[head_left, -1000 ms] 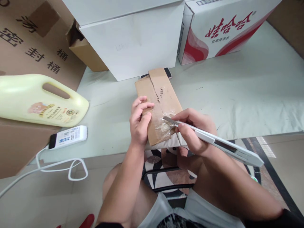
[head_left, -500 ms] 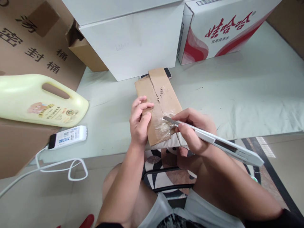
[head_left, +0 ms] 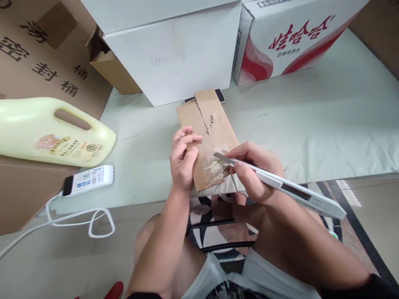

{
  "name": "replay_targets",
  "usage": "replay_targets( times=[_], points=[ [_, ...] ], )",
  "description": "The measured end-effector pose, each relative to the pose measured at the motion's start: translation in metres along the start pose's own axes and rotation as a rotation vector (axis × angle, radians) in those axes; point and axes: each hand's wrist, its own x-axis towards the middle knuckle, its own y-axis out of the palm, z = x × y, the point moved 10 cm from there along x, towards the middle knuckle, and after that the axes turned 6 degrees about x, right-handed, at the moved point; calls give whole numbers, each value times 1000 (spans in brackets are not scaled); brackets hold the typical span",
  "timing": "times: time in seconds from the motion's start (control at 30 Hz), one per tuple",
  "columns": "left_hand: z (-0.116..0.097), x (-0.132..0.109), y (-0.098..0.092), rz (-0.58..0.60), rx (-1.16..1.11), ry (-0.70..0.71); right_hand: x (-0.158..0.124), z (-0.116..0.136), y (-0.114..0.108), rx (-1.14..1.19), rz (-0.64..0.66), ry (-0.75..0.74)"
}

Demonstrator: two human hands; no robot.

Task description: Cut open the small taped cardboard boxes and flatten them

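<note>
A small brown cardboard box (head_left: pixel 217 120) lies at the table's near edge, its top seam partly torn and clear tape (head_left: pixel 215 166) crumpled over the near end. My left hand (head_left: pixel 183 160) grips the box's left side, thumb and fingers on the top face. In my right hand (head_left: pixel 257 170) is a white utility knife (head_left: pixel 289 187), held between thumb and fingers, its blade out. The blade tip is over the crumpled tape; whether it touches is hard to tell. Behind the box, a dark flat device (head_left: pixel 220 96) is partly hidden.
A pale yellow jug (head_left: pixel 34 133) and a white power strip (head_left: pixel 90 180) with a looped cable (head_left: pixel 102 220) are on the left. At the back stand a white box (head_left: pixel 174 62), a red-and-white carton (head_left: pixel 289 45) and brown cartons (head_left: pixel 46 54). The table (head_left: pixel 311 137) has a pale green cover.
</note>
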Motion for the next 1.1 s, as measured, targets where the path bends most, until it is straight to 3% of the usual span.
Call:
replay_targets(
  times=[0.5,0.73,0.93,1.1],
  points=[
    [2,1,0,14,8,-28,1,-4,-7,24,-56,19],
    [-5,2,2,142,50,-99,0,-4,-13,-52,-136,42],
    [-22,-2,11,277,197,-106,1,-3,-10,-81,-100,63],
    [-22,-4,13,324,209,-100,2,-4,-8,-18,-54,65]
  ],
)
